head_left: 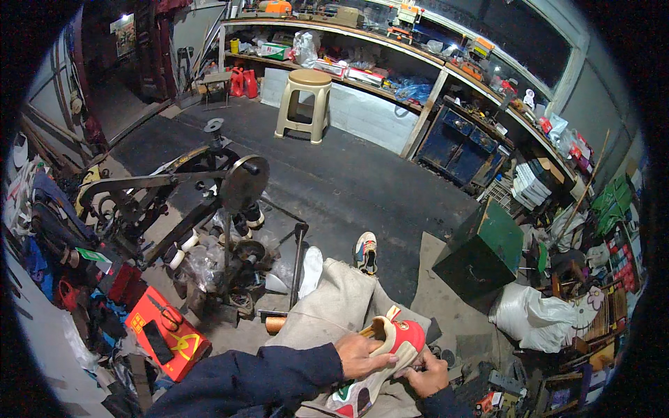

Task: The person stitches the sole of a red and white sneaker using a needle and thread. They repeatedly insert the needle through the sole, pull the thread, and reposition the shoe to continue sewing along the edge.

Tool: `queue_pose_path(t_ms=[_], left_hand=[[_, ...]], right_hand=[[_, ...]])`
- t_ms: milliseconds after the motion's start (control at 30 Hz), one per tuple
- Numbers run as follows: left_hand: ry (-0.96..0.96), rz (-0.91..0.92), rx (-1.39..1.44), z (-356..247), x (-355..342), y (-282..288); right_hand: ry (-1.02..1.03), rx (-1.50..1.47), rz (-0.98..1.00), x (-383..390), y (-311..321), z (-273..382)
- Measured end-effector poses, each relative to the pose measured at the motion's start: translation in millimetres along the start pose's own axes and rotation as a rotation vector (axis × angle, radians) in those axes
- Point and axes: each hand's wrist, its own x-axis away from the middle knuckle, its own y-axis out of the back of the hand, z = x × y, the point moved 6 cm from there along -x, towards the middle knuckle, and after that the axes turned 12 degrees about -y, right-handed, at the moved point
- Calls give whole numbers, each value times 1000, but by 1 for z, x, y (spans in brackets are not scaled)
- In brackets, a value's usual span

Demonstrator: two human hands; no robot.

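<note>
A beige sneaker with a red heel (410, 337) lies tilted over my lap, its toe toward me. My left hand (362, 357) grips it at the opening, thumb on the side and some fingers hidden inside. My right hand (428, 376) is closed in a pinch against the sole edge near the heel; what it pinches is too small to make out. A thin thread (327, 321) runs to the sneaker from the left, near a spool of orange-brown thread (277, 324). Grey cloth (327, 296) covers my lap. Beyond my knees, a similar multicoloured sneaker (366, 252) rests on the floor.
At left stands a black shoe-sewing machine (244, 182) with a wheel. Scissors (166, 313) and a phone (157, 342) lie on a red box (182, 354). A green box (481, 251) and white sack (533, 317) stand right. A beige stool (306, 87) is by the shelves.
</note>
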Motion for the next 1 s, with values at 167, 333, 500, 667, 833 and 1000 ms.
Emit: queue_pose_path(t_ms=[167, 333, 500, 667, 833, 1000], left_hand=[[-20, 2, -92, 7, 0, 2], [10, -48, 116, 5, 7, 3], [-116, -281, 223, -3, 3, 12], [351, -110, 297, 26, 7, 1], [371, -190, 359, 29, 2, -1], [289, -114, 194, 23, -3, -3]], right_hand=[[-65, 186, -13, 1, 1, -11], [-128, 156, -52, 17, 20, -53], [-295, -323, 4, 53, 14, -72], [-167, -1082, 357, 53, -1, -4], [-263, -1395, 467, 42, -34, 9], [-117, -1108, 386, 80, 15, -29]])
